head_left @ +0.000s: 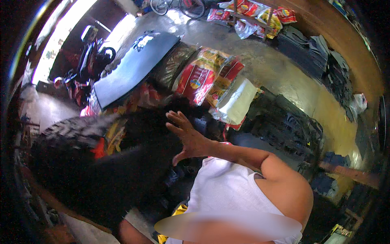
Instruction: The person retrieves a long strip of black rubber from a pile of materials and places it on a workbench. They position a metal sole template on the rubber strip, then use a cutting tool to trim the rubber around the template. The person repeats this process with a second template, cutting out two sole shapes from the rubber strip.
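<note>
Black sheet (122, 179), one, near right hand (191, 140)

Right hand (190, 140): spread at a dark blurred sheet (118, 183), perhaps touching it
Sacks (198, 79): red and yellow, beyond the hand
Motorcycle (79, 87): upper left

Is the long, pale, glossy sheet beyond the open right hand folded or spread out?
Spread out: the long, pale, glossy sheet shows one broad surface with no visible fold. Its underside is hidden.
</note>
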{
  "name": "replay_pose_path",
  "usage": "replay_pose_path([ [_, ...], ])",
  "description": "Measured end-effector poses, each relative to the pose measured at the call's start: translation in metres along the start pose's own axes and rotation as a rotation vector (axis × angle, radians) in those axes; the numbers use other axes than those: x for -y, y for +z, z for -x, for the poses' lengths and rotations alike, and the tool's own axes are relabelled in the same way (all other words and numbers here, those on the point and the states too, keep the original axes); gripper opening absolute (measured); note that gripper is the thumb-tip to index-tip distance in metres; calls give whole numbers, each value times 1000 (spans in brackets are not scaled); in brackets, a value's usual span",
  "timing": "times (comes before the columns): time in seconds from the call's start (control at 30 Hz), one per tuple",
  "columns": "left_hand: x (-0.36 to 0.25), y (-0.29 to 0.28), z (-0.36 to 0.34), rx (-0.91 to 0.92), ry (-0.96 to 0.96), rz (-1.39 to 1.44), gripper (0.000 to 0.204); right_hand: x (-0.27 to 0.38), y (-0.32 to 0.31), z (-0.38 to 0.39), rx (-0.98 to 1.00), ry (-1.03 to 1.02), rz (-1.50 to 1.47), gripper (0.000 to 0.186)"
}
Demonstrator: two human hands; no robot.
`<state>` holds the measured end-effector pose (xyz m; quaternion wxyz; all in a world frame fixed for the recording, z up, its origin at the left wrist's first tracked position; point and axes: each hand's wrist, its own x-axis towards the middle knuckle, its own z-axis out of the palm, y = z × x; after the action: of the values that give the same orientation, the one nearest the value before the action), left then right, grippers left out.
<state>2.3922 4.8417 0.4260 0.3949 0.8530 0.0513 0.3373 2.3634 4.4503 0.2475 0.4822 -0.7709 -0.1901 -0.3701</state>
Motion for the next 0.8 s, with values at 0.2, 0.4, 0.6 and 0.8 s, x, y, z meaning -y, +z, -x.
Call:
replay_pose_path([
  [0.2,-58,109,-65,254,204,138,27,-35,-48,-112,-117,-55,295,125],
  [0.4,-82,322,-119,653,395,286,25,-149,-77,-61,-262,206,252,82],
  [0.6,69,421,37,1142,193,110,37,-227,-108,272,606,1185,503,64],
  [0.8,300,234,261,1238,-213,-251,46,-112,-177,513,1126,1679,375,48],
])
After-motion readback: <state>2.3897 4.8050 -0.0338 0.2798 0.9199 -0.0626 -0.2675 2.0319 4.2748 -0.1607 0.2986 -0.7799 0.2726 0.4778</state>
